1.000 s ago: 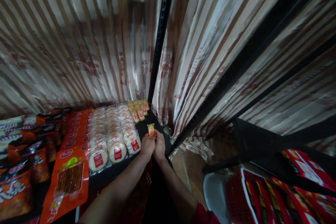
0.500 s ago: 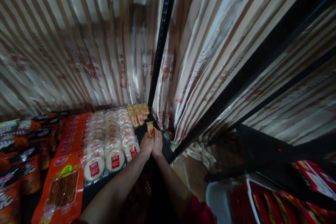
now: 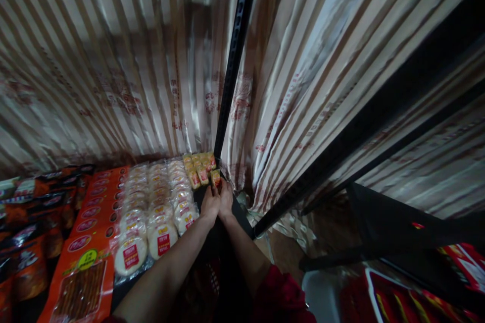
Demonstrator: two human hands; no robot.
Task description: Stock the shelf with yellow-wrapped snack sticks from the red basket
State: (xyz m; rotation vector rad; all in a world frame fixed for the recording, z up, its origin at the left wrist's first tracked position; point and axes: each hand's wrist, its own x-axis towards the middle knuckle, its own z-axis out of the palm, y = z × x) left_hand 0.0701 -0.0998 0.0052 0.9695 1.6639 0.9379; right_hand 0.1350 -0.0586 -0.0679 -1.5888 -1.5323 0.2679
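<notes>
Both of my hands are together at the right end of a dark shelf (image 3: 206, 250). My left hand (image 3: 210, 204) and my right hand (image 3: 225, 197) pinch a small yellow-and-red packet (image 3: 215, 177) between their fingertips, upright. It stands at the right end of the front row of similar small yellow packets (image 3: 199, 164). Left of these lie rows of round white crackers (image 3: 162, 239) in clear wrappers with red labels.
Orange packs of brown sticks (image 3: 81, 282) and black-and-orange bags (image 3: 32, 262) lie at the left. A black post (image 3: 233, 65) rises behind the packets before striped curtains (image 3: 132, 60). At lower right, a white-rimmed crate (image 3: 373, 292) holds red packs.
Both hands have moved slightly forward with the small packet, which is now closer to the row of yellow packets. The view has shifted a little.
</notes>
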